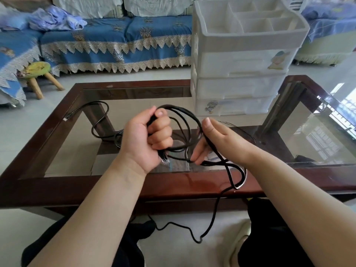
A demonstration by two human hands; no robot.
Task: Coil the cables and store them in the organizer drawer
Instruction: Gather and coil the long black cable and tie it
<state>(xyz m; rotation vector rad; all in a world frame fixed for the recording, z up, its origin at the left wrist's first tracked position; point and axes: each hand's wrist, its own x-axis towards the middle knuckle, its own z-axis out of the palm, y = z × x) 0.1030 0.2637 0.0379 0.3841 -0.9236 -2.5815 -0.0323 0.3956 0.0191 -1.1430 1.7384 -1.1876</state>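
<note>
Left hand (148, 135) has a tight fist grip on the thin black cable (185, 116), loops sticking out above. Right hand (213, 139) pinches a strand lower down, the rest trailing below the glass-topped wooden table (57, 135).

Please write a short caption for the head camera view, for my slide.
Left hand grips black cable loops; right hand guides a strand, near the closed drawer organizer.

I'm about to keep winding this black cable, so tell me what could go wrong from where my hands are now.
1. The loose end of the black cable hangs off the table to the floor and kinks there; it could knot as you wind.
2. The left hand grips several loops; the right hand only guides a strand, so loops may slip uneven.
3. The organizer drawers look closed; you would likely need a free hand to open one.
</note>
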